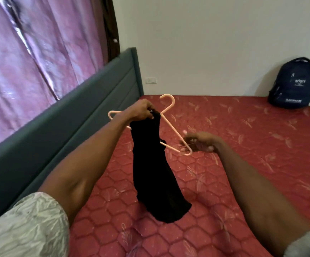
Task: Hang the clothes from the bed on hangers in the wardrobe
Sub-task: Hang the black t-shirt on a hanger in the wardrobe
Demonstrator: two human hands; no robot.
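Left hand (142, 112): I see its fingers pinching black garment (153, 164) and pink plastic hanger (166, 125) together.
Garment: limp, hem touching quilted red mattress (243, 145).
Right hand (201, 141): blurred; fingers curled at hanger's end, grip unclear.

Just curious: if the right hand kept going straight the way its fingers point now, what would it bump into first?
Probably the black garment hanging from the pink hanger: the right hand, at the hanger's lower end, points left toward it. Depth is hard to judge.
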